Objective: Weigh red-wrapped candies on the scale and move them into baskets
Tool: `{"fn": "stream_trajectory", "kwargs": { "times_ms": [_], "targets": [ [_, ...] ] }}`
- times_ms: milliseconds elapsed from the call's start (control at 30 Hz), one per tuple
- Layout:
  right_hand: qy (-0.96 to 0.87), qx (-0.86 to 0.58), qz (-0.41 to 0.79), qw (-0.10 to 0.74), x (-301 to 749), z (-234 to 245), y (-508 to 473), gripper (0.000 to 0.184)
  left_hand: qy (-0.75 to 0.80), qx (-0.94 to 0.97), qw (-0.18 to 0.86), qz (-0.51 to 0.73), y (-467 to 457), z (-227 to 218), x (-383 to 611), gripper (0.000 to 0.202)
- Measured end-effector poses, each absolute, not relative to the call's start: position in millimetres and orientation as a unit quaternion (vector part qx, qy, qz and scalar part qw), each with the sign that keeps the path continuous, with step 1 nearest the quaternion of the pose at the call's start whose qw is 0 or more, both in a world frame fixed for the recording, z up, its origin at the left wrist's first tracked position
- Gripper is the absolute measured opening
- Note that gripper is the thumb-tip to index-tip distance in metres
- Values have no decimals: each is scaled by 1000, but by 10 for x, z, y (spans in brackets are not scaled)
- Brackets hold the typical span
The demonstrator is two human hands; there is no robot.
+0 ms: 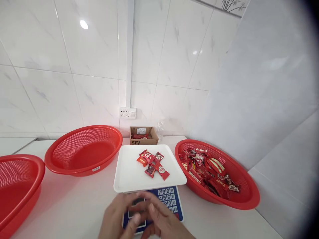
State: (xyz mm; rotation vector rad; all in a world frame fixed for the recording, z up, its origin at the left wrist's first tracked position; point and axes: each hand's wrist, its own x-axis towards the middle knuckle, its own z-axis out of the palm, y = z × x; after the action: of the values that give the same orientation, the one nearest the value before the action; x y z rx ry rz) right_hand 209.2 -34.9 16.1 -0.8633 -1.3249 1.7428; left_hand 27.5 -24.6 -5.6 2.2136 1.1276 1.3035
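1. The white tiled wall (99, 66) fills the space in front of me.
2. Below it I have the white table (67, 202), carrying everything I work with.
3. At my right sits a red basket (243, 196), holding a heap of loose packets (199, 169), mostly red.
4. Towards my left stands a second red basket (84, 151), with a small label on its rim; a third basket (20, 196), cut off at the edge of my view, is just beside it.
5. Straight ahead is my scale (178, 200), its white tray (128, 171) between the second basket and the heaped one, its blue keypad partly covered by my hands.
6. Behind the tray, near the wall, is a small cardboard box (143, 142) with red packets in it.
7. My left hand (114, 212) is over the near part of the scale, fingers loosely curved, thumb well apart from them.
8. My right hand (165, 217) faces it, fingers spread and bent, crossing in front of the keypad; whether our fingertips touch I can't tell, they're blurred.
9. The wall socket (128, 113) is above the box.
10. Smallest, a few wrapped sweets (156, 163) lie clustered on the tray, beyond both hands.
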Motion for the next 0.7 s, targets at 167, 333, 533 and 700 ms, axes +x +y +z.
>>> {"fn": "stream_trajectory", "kwargs": {
  "times_ms": [167, 333, 533, 700],
  "targets": [
    [-567, -319, 658, 379, 2081, -71, -477, 54, 277, 898, 37, 339, -252, -229, 634, 64],
    [-425, -324, 715, 452, 2198, -202, -509, 51, 240, 915, 56, 318, -219, -257, 818, 64],
    [-261, -331, 766, 486, 2444, -104, -573, 47, 300, 911, 86, 268, 53, 229, 848, 58],
    [-225, -362, 757, 496, 2669, -169, -619, 46, 442, 869, 92, 200, 580, 325, 761, 60]
  ]
}}
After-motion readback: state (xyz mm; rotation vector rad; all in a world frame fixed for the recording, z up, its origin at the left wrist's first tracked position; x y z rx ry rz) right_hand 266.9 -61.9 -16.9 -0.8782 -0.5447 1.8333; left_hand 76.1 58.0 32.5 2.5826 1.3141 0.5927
